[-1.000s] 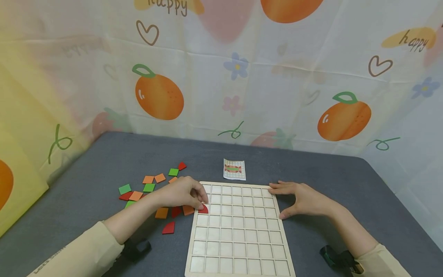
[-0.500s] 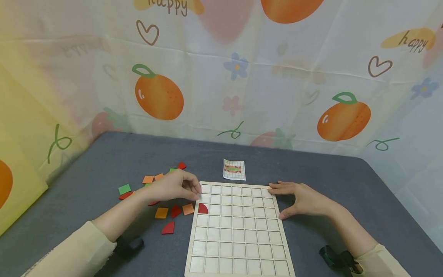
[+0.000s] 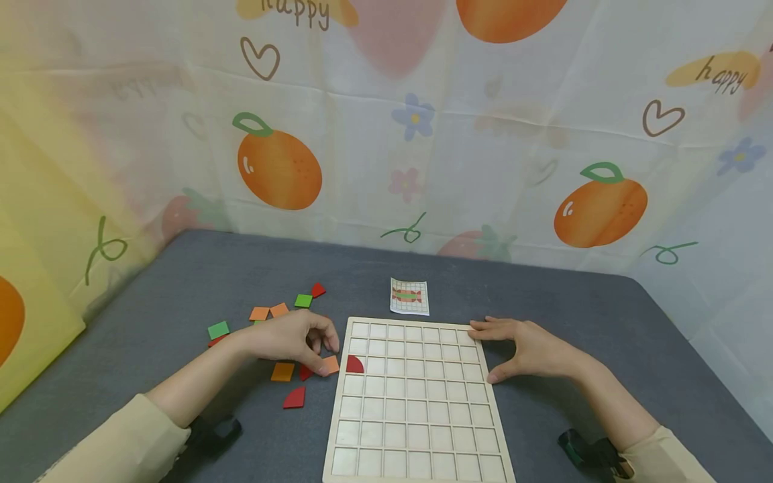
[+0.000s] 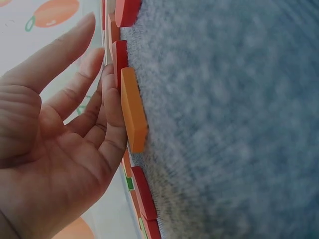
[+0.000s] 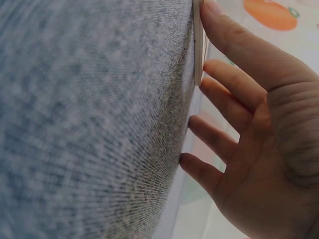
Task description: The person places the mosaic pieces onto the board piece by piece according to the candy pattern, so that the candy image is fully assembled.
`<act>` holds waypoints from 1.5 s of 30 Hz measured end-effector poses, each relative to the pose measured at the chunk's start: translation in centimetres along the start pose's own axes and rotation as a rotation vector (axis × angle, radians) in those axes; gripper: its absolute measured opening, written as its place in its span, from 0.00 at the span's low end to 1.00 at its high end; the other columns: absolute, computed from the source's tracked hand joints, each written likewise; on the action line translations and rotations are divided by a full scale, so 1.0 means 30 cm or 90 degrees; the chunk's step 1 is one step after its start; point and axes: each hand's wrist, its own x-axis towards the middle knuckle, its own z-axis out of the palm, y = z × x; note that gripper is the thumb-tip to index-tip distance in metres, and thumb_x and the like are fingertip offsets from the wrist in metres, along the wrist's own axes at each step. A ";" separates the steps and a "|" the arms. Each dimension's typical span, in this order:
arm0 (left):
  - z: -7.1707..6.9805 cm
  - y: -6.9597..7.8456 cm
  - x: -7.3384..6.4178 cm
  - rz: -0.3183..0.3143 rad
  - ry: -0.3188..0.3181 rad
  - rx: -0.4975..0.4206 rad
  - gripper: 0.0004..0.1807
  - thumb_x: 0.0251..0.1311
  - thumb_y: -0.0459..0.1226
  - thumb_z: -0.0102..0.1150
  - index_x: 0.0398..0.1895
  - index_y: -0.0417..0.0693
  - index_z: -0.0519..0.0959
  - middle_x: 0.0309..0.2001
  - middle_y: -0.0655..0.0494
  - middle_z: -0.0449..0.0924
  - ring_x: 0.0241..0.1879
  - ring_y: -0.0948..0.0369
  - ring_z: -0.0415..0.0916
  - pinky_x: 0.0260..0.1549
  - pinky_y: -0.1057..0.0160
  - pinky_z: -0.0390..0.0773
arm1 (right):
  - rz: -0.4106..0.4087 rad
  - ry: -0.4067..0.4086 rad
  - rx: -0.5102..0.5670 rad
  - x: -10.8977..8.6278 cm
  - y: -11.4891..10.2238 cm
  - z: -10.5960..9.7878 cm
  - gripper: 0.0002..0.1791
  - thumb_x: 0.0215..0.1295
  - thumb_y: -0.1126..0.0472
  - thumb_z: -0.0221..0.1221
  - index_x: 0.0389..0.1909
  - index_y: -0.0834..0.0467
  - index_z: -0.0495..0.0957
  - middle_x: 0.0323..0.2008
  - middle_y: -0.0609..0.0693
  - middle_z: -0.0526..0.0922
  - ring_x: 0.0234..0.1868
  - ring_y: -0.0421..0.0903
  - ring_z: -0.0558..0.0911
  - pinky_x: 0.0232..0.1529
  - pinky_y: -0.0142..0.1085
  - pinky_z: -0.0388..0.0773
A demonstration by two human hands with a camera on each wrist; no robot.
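My left hand point(image 3: 288, 341) hovers low over loose tiles left of the pale gridded board point(image 3: 414, 386). Its thumb tip is at an orange square tile point(image 3: 331, 364) by the board's left edge; whether they touch I cannot tell. In the left wrist view, thumb and fingers are apart, with another orange tile point(image 4: 132, 107) close beside the little finger. One red quarter-circle tile point(image 3: 354, 364) lies in a left-column cell, third row from the top. My right hand point(image 3: 534, 349) rests at the board's upper right, thumb point(image 5: 232, 35) and fingertips against its edge.
Several green, orange and red tiles lie scattered left of the board, including a green square point(image 3: 303, 300) and a red quarter-circle point(image 3: 294, 398). Behind the board lies a small printed card point(image 3: 409, 296). A patterned curtain point(image 3: 362, 134) hangs beyond the dark table point(image 3: 543, 288).
My left hand has let go of the red quarter-circle tile on the board, moved back left, then dropped toward the orange tile. My right hand has stayed in place.
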 end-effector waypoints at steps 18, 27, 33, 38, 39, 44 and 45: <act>0.016 -0.008 0.000 0.015 0.034 0.074 0.15 0.45 0.43 0.78 0.32 0.52 0.82 0.30 0.57 0.78 0.32 0.64 0.72 0.31 0.70 0.73 | 0.000 0.004 0.002 -0.002 0.002 0.006 0.47 0.45 0.36 0.71 0.68 0.49 0.71 0.73 0.49 0.68 0.76 0.63 0.59 0.67 0.68 0.58; 0.021 0.003 -0.001 0.031 0.043 0.082 0.11 0.46 0.39 0.76 0.30 0.50 0.81 0.30 0.57 0.78 0.31 0.65 0.73 0.31 0.70 0.75 | -0.002 0.006 0.000 -0.001 0.006 0.006 0.48 0.45 0.35 0.71 0.68 0.49 0.71 0.73 0.49 0.68 0.77 0.63 0.59 0.67 0.68 0.59; 0.020 0.009 -0.004 0.014 0.054 0.081 0.10 0.47 0.35 0.74 0.31 0.48 0.80 0.29 0.58 0.79 0.32 0.64 0.75 0.32 0.69 0.77 | -0.001 0.008 -0.003 0.000 0.006 0.003 0.48 0.45 0.35 0.71 0.68 0.48 0.71 0.73 0.49 0.68 0.77 0.62 0.59 0.67 0.68 0.59; 0.020 0.008 -0.001 0.012 0.062 0.076 0.12 0.47 0.34 0.75 0.31 0.47 0.79 0.28 0.57 0.78 0.32 0.63 0.75 0.32 0.69 0.77 | -0.003 0.010 -0.006 0.002 0.007 0.003 0.47 0.45 0.35 0.71 0.68 0.47 0.71 0.73 0.48 0.68 0.77 0.62 0.59 0.68 0.67 0.59; 0.020 0.008 -0.001 0.014 0.062 0.072 0.12 0.47 0.34 0.75 0.31 0.47 0.79 0.28 0.57 0.78 0.32 0.62 0.75 0.32 0.69 0.77 | -0.003 0.011 -0.006 0.002 0.007 0.003 0.47 0.45 0.35 0.71 0.68 0.47 0.71 0.72 0.48 0.69 0.77 0.62 0.59 0.68 0.67 0.59; 0.021 0.008 -0.002 0.012 0.060 0.041 0.13 0.47 0.34 0.75 0.33 0.46 0.79 0.28 0.56 0.77 0.32 0.61 0.74 0.31 0.69 0.76 | -0.004 0.010 -0.005 0.002 0.005 0.004 0.47 0.45 0.35 0.71 0.68 0.48 0.72 0.72 0.49 0.69 0.76 0.62 0.59 0.68 0.67 0.59; 0.021 0.008 -0.002 0.012 0.060 0.036 0.13 0.47 0.34 0.75 0.33 0.45 0.79 0.28 0.55 0.77 0.32 0.61 0.74 0.31 0.69 0.76 | -0.004 0.010 -0.005 0.002 0.005 0.004 0.47 0.45 0.35 0.71 0.68 0.48 0.72 0.72 0.49 0.69 0.76 0.62 0.59 0.68 0.67 0.58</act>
